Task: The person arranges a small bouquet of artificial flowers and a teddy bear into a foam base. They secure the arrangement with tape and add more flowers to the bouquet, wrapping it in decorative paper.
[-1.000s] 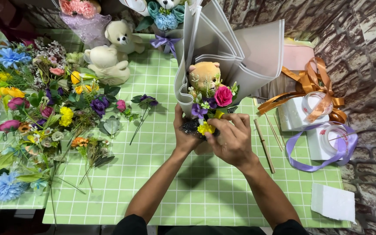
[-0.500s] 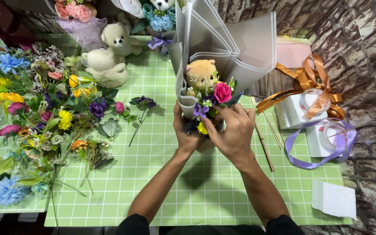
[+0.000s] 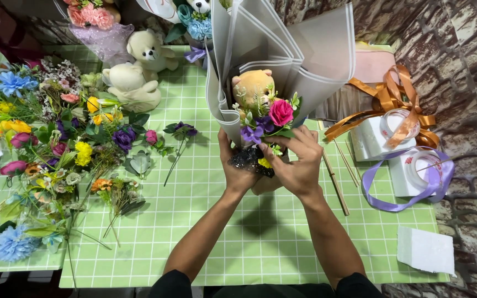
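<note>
My left hand (image 3: 237, 168) and my right hand (image 3: 296, 163) both grip the base of a bouquet (image 3: 266, 118) held above the green checked tablecloth (image 3: 205, 221). The bouquet has a small tan teddy bear (image 3: 253, 85), a pink rose (image 3: 280, 112), purple and yellow blooms, and a dark mesh at the base. Grey wrapping paper (image 3: 282, 44) with white edges fans up behind it. My right fingers curl over the flowers' front.
Loose artificial flowers (image 3: 56, 143) are piled at the left. Two cream teddy bears (image 3: 136, 72) sit at the back. Thin wooden sticks (image 3: 335, 176) lie right of my hands. Orange ribbon (image 3: 387, 102), purple ribbon (image 3: 409, 182), tape rolls and a white foam piece (image 3: 426, 251) lie at the right.
The bouquet and both hands have shifted slightly up and left; my right fingers have moved over the front flowers.
</note>
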